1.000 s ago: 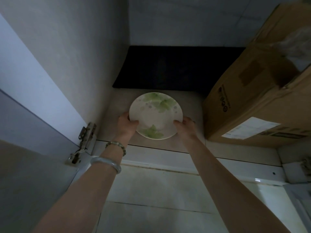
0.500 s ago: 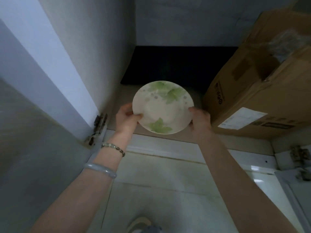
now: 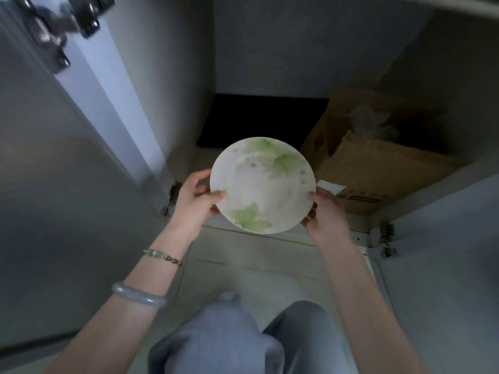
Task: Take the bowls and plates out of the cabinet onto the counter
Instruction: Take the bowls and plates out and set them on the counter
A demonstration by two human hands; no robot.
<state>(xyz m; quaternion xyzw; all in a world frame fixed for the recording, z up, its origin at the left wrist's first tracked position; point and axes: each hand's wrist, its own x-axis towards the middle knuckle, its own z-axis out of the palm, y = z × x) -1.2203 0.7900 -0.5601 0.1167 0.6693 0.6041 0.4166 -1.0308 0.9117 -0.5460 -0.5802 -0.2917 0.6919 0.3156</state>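
While clear of cabinet floor (image 3: 186, 157), plate (image 3: 263, 184) pinched at opp. rims by left hand (image 3: 193, 201) & right hand (image 3: 325, 211); prob. rigid, glazed, slippery, breakable.

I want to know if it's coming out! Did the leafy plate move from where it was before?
Yes. The plate, held by both hands, has lifted off the cabinet floor and come toward the person, past the front edge, away from the black mat.

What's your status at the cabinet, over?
Left hand and right hand grip plate by opposite rims. Plate lifted at cabinet mouth. Cardboard box right, not blocking.
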